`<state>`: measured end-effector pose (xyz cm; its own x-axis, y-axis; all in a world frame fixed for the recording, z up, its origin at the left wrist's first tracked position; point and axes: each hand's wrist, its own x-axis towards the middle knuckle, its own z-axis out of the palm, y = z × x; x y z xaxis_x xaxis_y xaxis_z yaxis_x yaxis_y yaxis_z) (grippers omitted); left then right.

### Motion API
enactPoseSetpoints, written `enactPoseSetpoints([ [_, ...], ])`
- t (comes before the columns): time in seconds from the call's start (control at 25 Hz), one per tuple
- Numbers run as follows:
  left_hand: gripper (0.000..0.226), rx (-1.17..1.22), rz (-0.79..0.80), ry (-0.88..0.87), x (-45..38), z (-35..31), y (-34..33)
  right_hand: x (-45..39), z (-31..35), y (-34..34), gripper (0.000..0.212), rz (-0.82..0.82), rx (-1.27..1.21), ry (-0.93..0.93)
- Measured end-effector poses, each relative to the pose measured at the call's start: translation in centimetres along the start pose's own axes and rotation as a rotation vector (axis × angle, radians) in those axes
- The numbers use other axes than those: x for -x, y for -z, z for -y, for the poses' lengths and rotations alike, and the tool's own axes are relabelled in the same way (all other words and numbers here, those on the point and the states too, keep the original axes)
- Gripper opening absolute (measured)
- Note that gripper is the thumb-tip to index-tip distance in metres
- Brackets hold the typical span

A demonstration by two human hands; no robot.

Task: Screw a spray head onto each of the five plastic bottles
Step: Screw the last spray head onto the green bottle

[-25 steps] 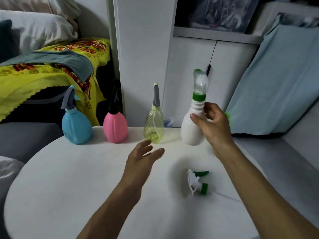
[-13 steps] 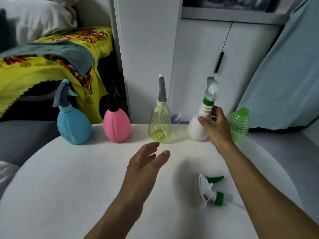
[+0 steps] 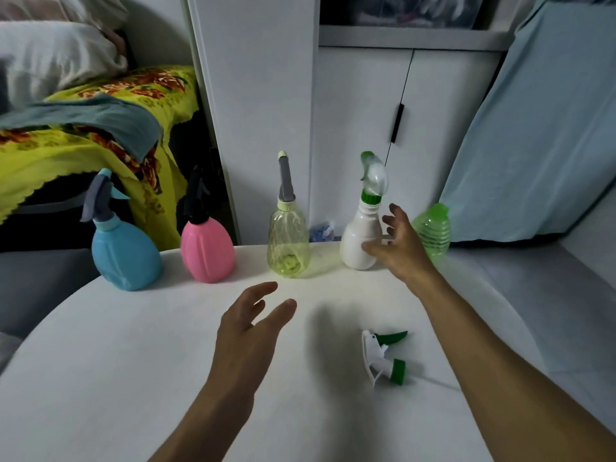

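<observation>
- The fingers (image 3: 396, 215) of my right hand (image 3: 401, 250) are spreading wide and holding nothing, hovering just beside the white bottle (image 3: 360, 241); I cannot tell whether the thumb is brushing its belly.
- My left hand (image 3: 248, 331) is floating above the table (image 3: 133, 378), fingers loosely apart and empty.
- The white bottle is standing upright near the table's far edge, wearing a clear and green spray head (image 3: 374, 178).
- Just behind my right hand, the green bottle (image 3: 433, 233) is standing with no spray head on it, partly hidden by my fingers.
- The loose white and green spray head (image 3: 383, 356) is lying on its side on the table, nearer to me, between my two forearms and well apart from the green bottle.
- To the left of the white bottle, the yellow-green clear bottle (image 3: 288, 245), the pink bottle (image 3: 207, 250) and the blue bottle (image 3: 125, 253) are standing in a row, each with a spray head fitted.
- Behind the row, a white cupboard (image 3: 360, 105) is rising, with a dark handle on its door.
- At the far left, a yellow flowered cloth (image 3: 83, 151) is hanging over a bed, and at the right a pale blue cushion (image 3: 540, 128) is leaning.
</observation>
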<state>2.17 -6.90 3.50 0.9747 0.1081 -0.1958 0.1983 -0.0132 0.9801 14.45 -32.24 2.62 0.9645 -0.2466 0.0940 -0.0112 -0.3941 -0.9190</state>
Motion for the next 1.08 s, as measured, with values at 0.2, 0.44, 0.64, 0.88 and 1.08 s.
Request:
enactPoseSetpoints([
  [0.2,0.044,-0.025,-0.035,-0.059,-0.7,0.8,0.4,0.0,1.0,4.3,0.044,-0.694,0.087,0.138],
  [0.44,0.06,-0.002,0.001,-0.055,-0.7,1.6,-0.8,-2.4,-4.3,5.7,0.088,-0.376,0.251,-0.101],
  [0.64,0.063,-0.106,-0.003,-0.119,-1.2,1.6,-1.1,-1.4,-2.6,6.7,0.069,-0.513,0.19,-0.013],
  [0.88,0.107,-0.34,0.19,-0.467,1.6,0.0,-2.3,9.5,7.1,4.8,0.058,0.038,0.006,0.112],
  [1.08,0.084,-0.31,0.17,-0.535,3.1,0.5,-0.6,17.8,7.2,-0.5,0.06,0.454,-0.101,0.131],
])
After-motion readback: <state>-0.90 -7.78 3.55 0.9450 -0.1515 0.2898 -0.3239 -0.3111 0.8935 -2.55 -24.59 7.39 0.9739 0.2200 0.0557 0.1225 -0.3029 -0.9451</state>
